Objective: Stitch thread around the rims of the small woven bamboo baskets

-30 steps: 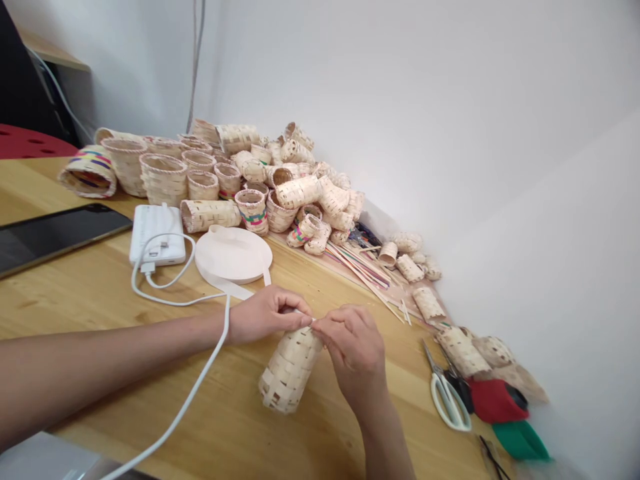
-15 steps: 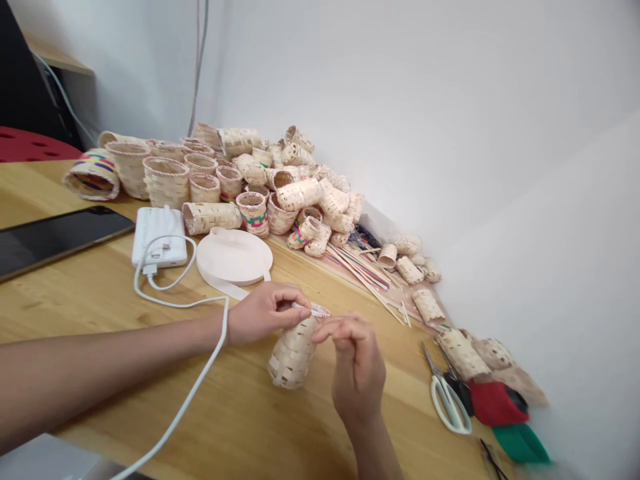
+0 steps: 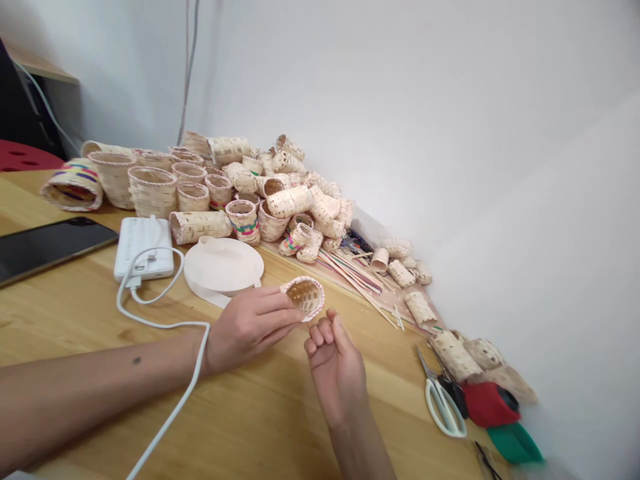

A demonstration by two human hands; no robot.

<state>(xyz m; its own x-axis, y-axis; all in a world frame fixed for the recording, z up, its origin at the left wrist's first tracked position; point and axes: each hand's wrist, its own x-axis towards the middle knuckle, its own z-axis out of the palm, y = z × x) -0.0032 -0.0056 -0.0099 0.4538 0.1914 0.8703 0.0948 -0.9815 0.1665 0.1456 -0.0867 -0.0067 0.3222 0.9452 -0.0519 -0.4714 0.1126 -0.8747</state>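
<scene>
My left hand [image 3: 253, 327] is closed around a small woven basket [image 3: 306, 299], tipped so that its open mouth and the pink-and-white stitched rim face me. The fingers cover much of its side. Just below the rim, at the right, is my right hand [image 3: 337, 360], its palm turned up and its fingers curled together. Whatever those fingers pinch is too fine to make out. A roll of white ribbon [image 3: 225, 263] lies flat behind my left hand, its loose end running towards the wrist.
Many woven baskets [image 3: 153, 190] are heaped along the wall. A power bank [image 3: 145, 247] has a white cable crossing my left forearm; a phone [image 3: 55, 245] lies at left. Thin strips [image 3: 357, 277], scissors [image 3: 443, 400], a red roll [image 3: 490, 403] and a green roll [image 3: 515, 441] lie to the right.
The basket has turned from standing side-on to mouth towards me, in my left hand. My right hand has rolled palm up, below the rim. The whole view has shifted slightly.
</scene>
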